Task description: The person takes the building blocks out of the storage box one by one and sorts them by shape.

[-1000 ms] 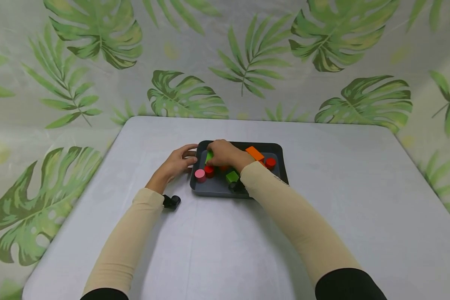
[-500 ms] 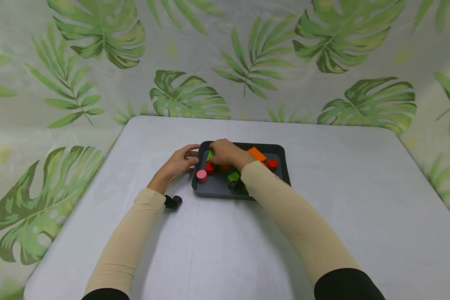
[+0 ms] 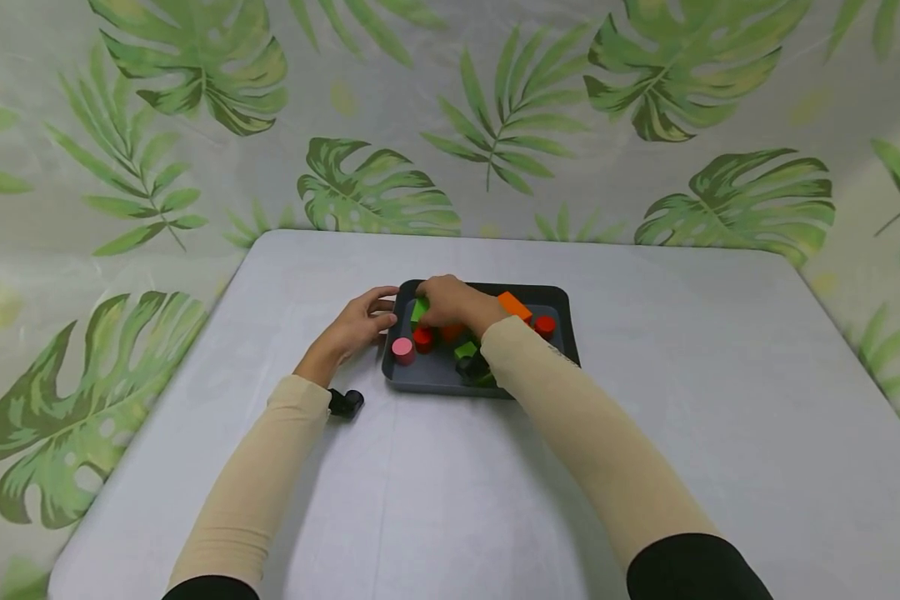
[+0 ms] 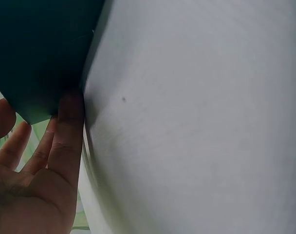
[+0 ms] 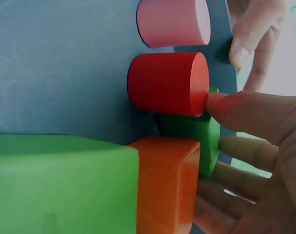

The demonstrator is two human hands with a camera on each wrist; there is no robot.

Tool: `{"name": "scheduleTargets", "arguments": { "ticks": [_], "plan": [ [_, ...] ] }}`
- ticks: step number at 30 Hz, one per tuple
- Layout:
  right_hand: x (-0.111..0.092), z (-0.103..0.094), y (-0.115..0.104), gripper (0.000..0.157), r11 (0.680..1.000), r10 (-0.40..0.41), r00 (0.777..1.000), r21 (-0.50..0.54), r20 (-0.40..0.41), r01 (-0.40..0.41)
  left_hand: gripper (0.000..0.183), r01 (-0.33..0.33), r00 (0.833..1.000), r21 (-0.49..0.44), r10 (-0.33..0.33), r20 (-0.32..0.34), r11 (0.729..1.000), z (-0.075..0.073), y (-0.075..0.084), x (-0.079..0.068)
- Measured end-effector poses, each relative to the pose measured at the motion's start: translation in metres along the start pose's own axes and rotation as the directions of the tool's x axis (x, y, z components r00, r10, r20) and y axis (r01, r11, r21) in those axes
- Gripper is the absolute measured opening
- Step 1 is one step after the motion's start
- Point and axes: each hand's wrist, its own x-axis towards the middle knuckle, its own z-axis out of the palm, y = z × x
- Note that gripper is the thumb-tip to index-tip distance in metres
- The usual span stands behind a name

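Leftmost, the left hand [image 3: 352,327] lies against the left side of the dark tray [image 3: 435,388], its fingers loosely extended and well spread from the thumb, touching the tray's outer wall; a small black device [image 3: 347,404] sits at that wrist, over the white table [image 3: 720,400]. Inside the tray, a pink cylinder [image 3: 402,351] stands near the left wall; just right of it and slightly farther is a red cylinder [image 3: 422,339]; beyond that, at the far left, is a green block [image 3: 419,311]; the right hand [image 3: 453,302] reaches over it, thumb and fingers curled about the block, the thumb tip right beside the red cylinder. Rightward come an orange block [image 3: 452,333], partly hidden below that hand; a second green block [image 3: 465,350], nearer; a second orange block [image 3: 514,307], tilted, toward the far side; and a second red cylinder [image 3: 544,327] near the right wall.
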Motion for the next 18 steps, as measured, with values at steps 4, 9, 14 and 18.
{"name": "scheduleTargets", "arguments": {
  "ticks": [4,9,14,18],
  "plan": [
    [0.000,0.001,0.002,0.057,1.000,-0.014,0.999,0.008,-0.035,0.014,0.058,0.005,1.000,0.008,-0.005,-0.005,1.000,0.001,0.001,-0.001],
    [0.002,0.003,0.004,0.059,0.999,-0.046,0.997,-0.011,-0.065,0.045,0.057,0.013,1.000,0.012,-0.013,-0.008,1.000,0.000,0.002,-0.001],
    [-0.001,-0.001,0.008,0.059,0.997,-0.070,0.993,-0.038,-0.098,0.067,0.058,0.016,1.000,0.012,-0.016,-0.015,1.000,0.002,0.003,-0.001],
    [-0.006,-0.006,0.013,0.061,0.990,-0.130,0.983,-0.063,-0.127,0.122,0.059,0.018,1.000,0.002,-0.018,-0.017,1.000,0.003,0.003,-0.002]
  ]
}}
